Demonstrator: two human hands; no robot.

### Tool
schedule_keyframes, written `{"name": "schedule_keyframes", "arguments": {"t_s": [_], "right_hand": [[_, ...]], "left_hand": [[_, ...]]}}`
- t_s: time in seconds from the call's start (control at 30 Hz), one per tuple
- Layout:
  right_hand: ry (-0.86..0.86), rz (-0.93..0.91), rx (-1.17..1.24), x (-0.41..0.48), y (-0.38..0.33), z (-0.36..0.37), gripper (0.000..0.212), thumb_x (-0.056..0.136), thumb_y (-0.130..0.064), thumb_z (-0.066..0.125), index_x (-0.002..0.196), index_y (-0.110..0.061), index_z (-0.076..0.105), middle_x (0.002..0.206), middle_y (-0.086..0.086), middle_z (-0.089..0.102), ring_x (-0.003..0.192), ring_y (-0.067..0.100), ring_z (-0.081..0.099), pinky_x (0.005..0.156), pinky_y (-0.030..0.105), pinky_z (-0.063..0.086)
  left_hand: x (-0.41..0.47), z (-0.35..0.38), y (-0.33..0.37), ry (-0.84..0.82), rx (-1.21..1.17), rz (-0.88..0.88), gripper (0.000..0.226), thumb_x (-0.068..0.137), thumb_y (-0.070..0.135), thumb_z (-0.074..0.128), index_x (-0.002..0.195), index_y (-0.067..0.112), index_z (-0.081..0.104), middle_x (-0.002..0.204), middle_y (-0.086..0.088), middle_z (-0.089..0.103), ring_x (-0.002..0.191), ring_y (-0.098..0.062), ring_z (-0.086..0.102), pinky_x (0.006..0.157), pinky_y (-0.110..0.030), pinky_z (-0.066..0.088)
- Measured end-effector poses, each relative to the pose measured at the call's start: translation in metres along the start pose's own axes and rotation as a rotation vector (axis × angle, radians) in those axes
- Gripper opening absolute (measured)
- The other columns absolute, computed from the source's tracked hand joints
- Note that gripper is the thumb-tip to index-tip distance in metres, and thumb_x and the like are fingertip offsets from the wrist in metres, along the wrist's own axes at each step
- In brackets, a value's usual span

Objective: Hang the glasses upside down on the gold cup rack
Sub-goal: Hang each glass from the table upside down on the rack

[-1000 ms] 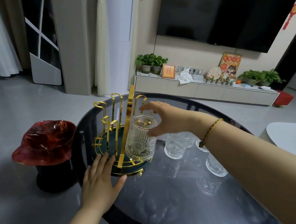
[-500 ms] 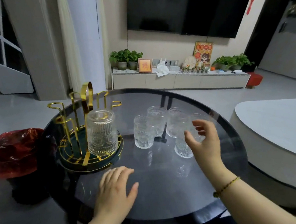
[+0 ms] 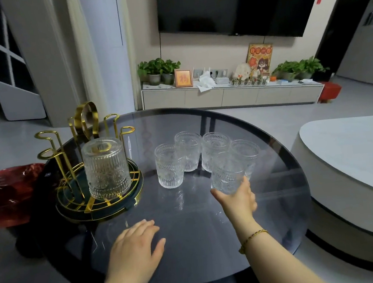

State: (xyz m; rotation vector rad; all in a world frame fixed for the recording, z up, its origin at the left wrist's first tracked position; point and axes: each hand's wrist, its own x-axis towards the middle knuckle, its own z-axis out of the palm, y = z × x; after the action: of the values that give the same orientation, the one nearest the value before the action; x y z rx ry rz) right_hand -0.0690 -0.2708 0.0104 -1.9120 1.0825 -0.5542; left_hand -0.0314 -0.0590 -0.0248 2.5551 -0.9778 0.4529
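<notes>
Gripping the nearest ribbed glass (image 3: 227, 174) from below, my right hand (image 3: 237, 199) has closed its fingers round the base; half a second ago it was open and only reaching. That glass stands upright, mouth up, among four others (image 3: 190, 150) on the round dark glass table (image 3: 279, 200). My left hand (image 3: 135, 250) lies flat, fingers spread, holding nothing. On the far left, one glass (image 3: 106, 167) hangs mouth down on the gold cup rack (image 3: 86, 119). No writing on the glasses is readable.

ribbed clear glasses (image 3: 169, 166), shiny gold metal rack (image 3: 81, 138), glossy smoked-glass table (image 3: 215, 249)
</notes>
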Motion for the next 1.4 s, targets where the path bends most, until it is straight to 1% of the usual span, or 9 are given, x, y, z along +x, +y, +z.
{"name": "schedule_keyframes", "arguments": {"t_s": [0.43,0.6,0.73,0.93,1.03,1.1,1.17,1.3,1.4], "right_hand": [[0.050,-0.111,0.088,-0.002,0.000,0.008,0.086,0.065,-0.027,0.076,0.133,-0.006,0.027,0.133,0.018,0.046,0.126,0.036,0.034,0.107,0.043,0.028],[-0.065,-0.240,0.187,-0.018,-0.016,-0.010,0.076,0.065,-0.018,0.077,0.126,-0.012,0.034,0.118,0.006,0.051,0.111,0.024,0.049,0.088,0.027,0.037],[-0.185,-0.378,0.203,-0.023,-0.047,-0.033,0.058,0.066,-0.008,0.075,0.112,-0.022,0.043,0.093,-0.012,0.055,0.085,0.008,0.054,0.074,0.010,0.043],[-0.326,-0.485,0.050,-0.020,-0.096,-0.055,0.078,0.066,-0.014,0.076,0.130,-0.013,0.032,0.114,-0.002,0.048,0.105,0.014,0.047,0.092,0.028,0.037],[-0.412,-0.555,-0.116,-0.016,-0.126,-0.063,0.078,0.065,-0.019,0.077,0.129,-0.012,0.033,0.117,0.001,0.048,0.105,0.015,0.050,0.092,0.028,0.039],[-0.476,-0.594,-0.178,-0.015,-0.146,-0.065,0.080,0.061,-0.023,0.077,0.128,-0.012,0.035,0.117,0.002,0.050,0.098,0.012,0.053,0.087,0.026,0.042],[-0.513,-0.617,-0.235,-0.012,-0.164,-0.064,0.089,0.057,-0.029,0.076,0.133,-0.012,0.033,0.132,0.007,0.047,0.116,0.020,0.049,0.101,0.032,0.039],[-0.562,-0.662,-0.396,-0.008,-0.201,-0.054,0.082,0.066,-0.023,0.074,0.134,-0.014,0.029,0.142,0.011,0.037,0.124,0.025,0.041,0.105,0.032,0.033],[-0.559,-0.696,-0.615,-0.010,-0.229,-0.041,0.072,0.067,-0.023,0.074,0.126,-0.016,0.033,0.123,0.011,0.047,0.096,0.023,0.052,0.077,0.026,0.050]], "left_hand": [[0.002,-0.012,0.005,-0.188,-0.062,-0.048,0.039,0.067,0.043,0.036,0.069,0.024,0.070,0.078,0.008,0.072,0.076,-0.010,0.068,0.060,-0.029,0.054],[0.002,-0.018,0.001,-0.132,-0.165,-0.080,0.021,0.079,0.033,0.055,0.089,0.021,0.069,0.100,0.010,0.065,0.099,-0.010,0.060,0.085,-0.032,0.047],[0.005,-0.041,-0.018,0.042,-0.298,-0.053,0.030,0.072,0.033,0.046,0.079,0.017,0.070,0.085,0.004,0.070,0.086,-0.005,0.057,0.076,-0.022,0.045],[0.044,-0.121,-0.054,0.440,-0.231,-0.067,0.044,0.078,0.028,0.040,0.103,0.000,0.062,0.108,-0.019,0.063,0.104,-0.018,0.046,0.091,-0.035,0.036],[0.061,-0.139,-0.079,0.338,-0.081,-0.142,0.058,0.083,0.037,0.037,0.128,0.001,0.043,0.135,-0.021,0.042,0.126,-0.030,0.034,0.101,-0.042,0.019],[0.067,-0.138,-0.095,0.240,-0.045,-0.169,0.056,0.091,0.035,0.034,0.139,0.008,0.023,0.148,-0.012,0.020,0.135,-0.023,0.014,0.106,-0.035,0.002],[0.069,-0.132,-0.105,0.143,-0.023,-0.161,0.052,0.097,0.029,0.031,0.142,0.015,0.010,0.152,-0.003,0.006,0.136,-0.014,0.001,0.103,-0.026,-0.008],[0.072,-0.130,-0.111,0.109,-0.034,-0.142,0.048,0.096,0.033,0.029,0.141,0.021,0.018,0.151,0.001,0.012,0.136,-0.013,0.003,0.106,-0.029,-0.003],[0.072,-0.130,-0.110,0.131,-0.033,-0.150,0.045,0.093,0.024,0.042,0.137,0.022,0.032,0.146,0.000,0.029,0.136,-0.015,0.013,0.109,-0.037,0.012]]}}
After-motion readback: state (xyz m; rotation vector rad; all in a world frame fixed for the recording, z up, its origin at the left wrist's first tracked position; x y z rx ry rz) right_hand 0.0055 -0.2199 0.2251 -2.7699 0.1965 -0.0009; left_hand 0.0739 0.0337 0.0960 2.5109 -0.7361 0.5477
